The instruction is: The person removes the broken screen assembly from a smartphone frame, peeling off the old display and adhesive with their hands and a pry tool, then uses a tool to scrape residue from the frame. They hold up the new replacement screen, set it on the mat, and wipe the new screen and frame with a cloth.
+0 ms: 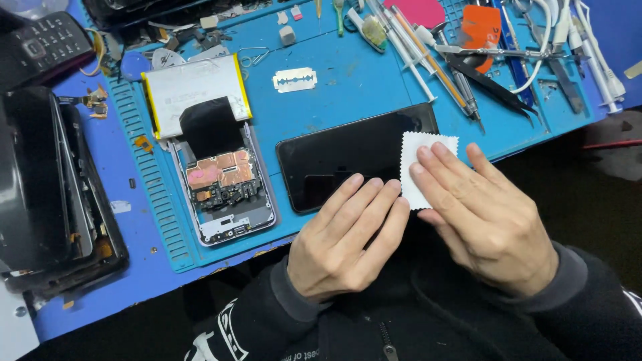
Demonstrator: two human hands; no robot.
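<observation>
- Head camera view looks down on a blue work mat point(348, 80) lying on a blue table, with both of the person's hands at the mat's near edge.
- The right hand point(485, 214) lies flat and open, fingers pressing a small white cloth point(421, 160) with pinked edges onto the right end of a black phone screen point(348, 157); it grips nothing.
- The left hand point(348, 237) is open too, its fingers resting flat on the screen's near edge, just beside the cloth.
- The black screen lies face up near the middle of the mat's near edge, slightly tilted.
- To its left, toward the mat's near-left corner, an opened phone frame point(227, 194) acts as a shallow tray: inside sit a copper-coloured circuit board and small connectors, and a black sheet point(210, 127) covers its upper part.
- A silver battery point(194, 93) with yellow edges lies touching the far end of that frame.
- A razor blade point(294, 79) lies flat in the middle of the mat, apart from the screen.
- Along the mat's far-right corner lie syringes point(418, 53), black tweezers point(491, 83), an orange pick point(481, 30) and white cables point(588, 47), crowded together.
- Off the mat's left edge a dark, opened device point(47, 194) rests on the table, with a keypad phone point(43, 43) at the far-left corner.
- Dark sleeves cover both wrists.
</observation>
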